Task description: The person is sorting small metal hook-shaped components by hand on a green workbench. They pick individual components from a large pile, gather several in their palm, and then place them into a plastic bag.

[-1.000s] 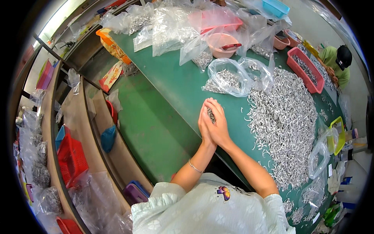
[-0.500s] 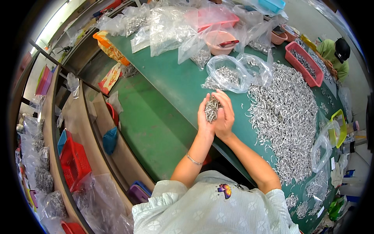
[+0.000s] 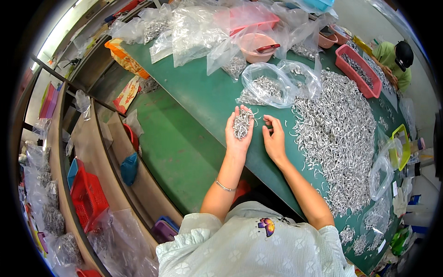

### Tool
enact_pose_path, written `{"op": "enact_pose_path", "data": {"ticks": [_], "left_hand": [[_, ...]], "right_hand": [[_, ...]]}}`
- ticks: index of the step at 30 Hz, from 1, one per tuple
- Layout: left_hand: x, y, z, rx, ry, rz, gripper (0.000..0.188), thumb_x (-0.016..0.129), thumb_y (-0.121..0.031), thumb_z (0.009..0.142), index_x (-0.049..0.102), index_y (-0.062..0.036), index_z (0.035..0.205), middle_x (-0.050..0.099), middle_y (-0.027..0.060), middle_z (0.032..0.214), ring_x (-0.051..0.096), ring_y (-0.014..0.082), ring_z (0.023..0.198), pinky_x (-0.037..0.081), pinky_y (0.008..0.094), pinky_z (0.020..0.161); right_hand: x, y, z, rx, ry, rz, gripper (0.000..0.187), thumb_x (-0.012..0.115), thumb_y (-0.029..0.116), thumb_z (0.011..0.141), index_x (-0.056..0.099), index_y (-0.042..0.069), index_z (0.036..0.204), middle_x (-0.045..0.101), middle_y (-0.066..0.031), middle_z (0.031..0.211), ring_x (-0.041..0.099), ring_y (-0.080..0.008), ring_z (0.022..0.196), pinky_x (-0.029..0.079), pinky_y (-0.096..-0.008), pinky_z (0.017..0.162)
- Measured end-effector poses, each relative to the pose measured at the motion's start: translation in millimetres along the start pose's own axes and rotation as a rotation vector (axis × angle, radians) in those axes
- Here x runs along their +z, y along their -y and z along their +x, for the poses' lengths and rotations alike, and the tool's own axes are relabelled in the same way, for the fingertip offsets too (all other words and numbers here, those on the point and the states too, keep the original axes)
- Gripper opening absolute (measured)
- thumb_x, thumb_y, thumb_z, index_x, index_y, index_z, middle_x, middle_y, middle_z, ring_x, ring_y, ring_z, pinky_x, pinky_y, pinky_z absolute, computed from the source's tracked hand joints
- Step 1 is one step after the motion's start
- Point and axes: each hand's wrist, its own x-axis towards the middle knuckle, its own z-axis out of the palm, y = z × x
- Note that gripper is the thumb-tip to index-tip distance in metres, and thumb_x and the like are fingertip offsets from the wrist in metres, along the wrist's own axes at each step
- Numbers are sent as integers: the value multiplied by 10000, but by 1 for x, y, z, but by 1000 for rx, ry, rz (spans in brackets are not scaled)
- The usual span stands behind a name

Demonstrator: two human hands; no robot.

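Observation:
My left hand (image 3: 238, 138) is palm up over the table's near edge, cupped under a heap of small curved silvery metal pieces (image 3: 242, 125). A few of them stick out past the fingertips toward the right. My right hand (image 3: 274, 139) is a short way to the right, apart from the left, its thumb and loosely bent fingers spread with nothing visible in them. To its right, a large pile of the same curved pieces (image 3: 339, 143) covers the green table (image 3: 203, 99). Beyond my hands lies an open clear plastic bag (image 3: 288, 94) with more pieces in it.
A pink bowl (image 3: 256, 55) and filled clear bags (image 3: 198, 34) stand along the far side. A pink basket (image 3: 357, 69) of metal parts is near a co-worker in a green shirt (image 3: 408, 79). Shelves with a red basket (image 3: 87, 196) are on the left.
My hands were together around the metal pieces; now they are apart. The right hand has moved off to the right, and the heap lies exposed on the left palm.

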Motion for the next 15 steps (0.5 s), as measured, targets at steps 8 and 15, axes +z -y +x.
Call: {"op": "enact_pose_path", "data": {"ticks": [8,15], "left_hand": [[1,-12,0,-26,121,-63,235,509,-121,967,547,-10,1171,592,163,1155,561,282,1110,453,418,1014],[5,-28,-1,31,91,-153,235,514,-87,958,539,11,1170,586,171,1160,559,280,1107,441,424,1033]], "right_hand": [[8,-12,27,-261,93,-568,208,747,118,753,629,50,909,571,-89,949,524,-297,938,420,-405,801],[4,1,23,-163,276,-465,106,665,57,813,585,43,881,578,-110,865,552,-311,913,434,-404,792]]}}
